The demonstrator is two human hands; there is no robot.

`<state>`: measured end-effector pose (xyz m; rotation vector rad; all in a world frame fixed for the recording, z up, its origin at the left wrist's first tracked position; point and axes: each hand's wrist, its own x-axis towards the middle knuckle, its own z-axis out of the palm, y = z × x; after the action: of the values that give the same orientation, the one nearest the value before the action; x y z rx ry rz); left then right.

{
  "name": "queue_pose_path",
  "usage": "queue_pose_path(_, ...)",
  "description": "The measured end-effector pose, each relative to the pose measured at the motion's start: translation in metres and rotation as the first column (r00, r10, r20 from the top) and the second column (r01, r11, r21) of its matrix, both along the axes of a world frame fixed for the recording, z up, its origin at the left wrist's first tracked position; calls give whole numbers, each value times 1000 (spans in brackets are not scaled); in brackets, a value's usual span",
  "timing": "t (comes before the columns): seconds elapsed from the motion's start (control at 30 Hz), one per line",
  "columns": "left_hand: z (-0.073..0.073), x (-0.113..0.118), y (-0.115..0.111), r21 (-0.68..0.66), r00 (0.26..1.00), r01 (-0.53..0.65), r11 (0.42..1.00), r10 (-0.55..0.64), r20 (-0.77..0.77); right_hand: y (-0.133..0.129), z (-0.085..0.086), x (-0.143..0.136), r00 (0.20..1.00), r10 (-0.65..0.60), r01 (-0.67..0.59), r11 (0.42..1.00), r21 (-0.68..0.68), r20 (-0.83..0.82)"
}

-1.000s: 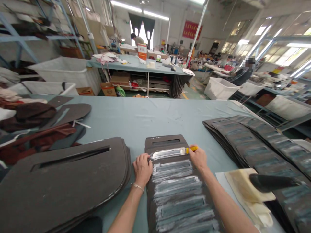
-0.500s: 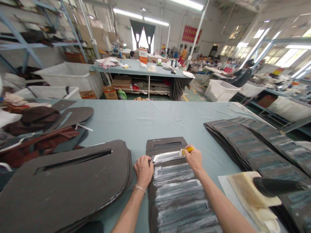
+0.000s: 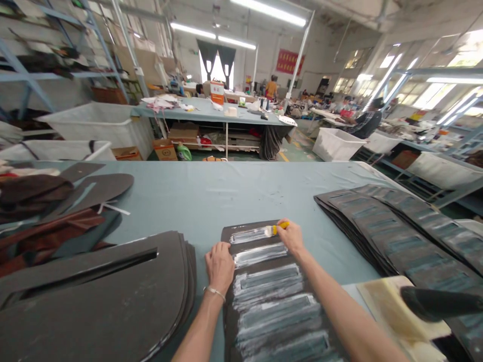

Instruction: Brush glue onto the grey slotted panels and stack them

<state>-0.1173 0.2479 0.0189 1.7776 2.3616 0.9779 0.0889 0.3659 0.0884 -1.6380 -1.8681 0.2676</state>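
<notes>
My right hand (image 3: 291,237) grips a small yellow-handled brush (image 3: 274,230), its pale bristles on the topmost slot of a dark grey sheet panel (image 3: 260,254). Wet white glue-like streaks lie across this slot and the ones below it. My left hand (image 3: 220,262) rests on the panel's left edge with its fingers laid out, holding nothing. Left of it is a stack of large dark panels (image 3: 113,296) with rounded corners and a long slot.
More streaked dark panels (image 3: 400,231) are piled at the right. In front of them sits a yellowish block-shaped container (image 3: 392,301) with a black cylindrical part (image 3: 433,303). Brown and dark pieces (image 3: 49,236) lie at the left. Beyond the blue-green table (image 3: 211,191) stand white bins (image 3: 101,123).
My right hand has moved the brush from the second slot up to the topmost one, which now bears white streaks. My left hand stays at the panel's left edge. The view has shifted slightly.
</notes>
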Motion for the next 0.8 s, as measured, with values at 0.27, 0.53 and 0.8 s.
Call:
queue_pose_path(0.27, -1, 3, -2, -8, 1000, -10, 1000, 10, -7, 10, 14, 35, 993, -8, 6, 1000, 18, 116)
queue_pose_path(0.53, -2, -1, 5, 64, 995, -67, 996, 63, 71, -15, 17, -33, 982, 148, -146, 989, 26, -115)
queue_pose_path(0.8, -2, -5, 14, 63, 998, -56, 996, 57, -9, -20, 11, -93, 978, 162, -158, 987, 34, -135)
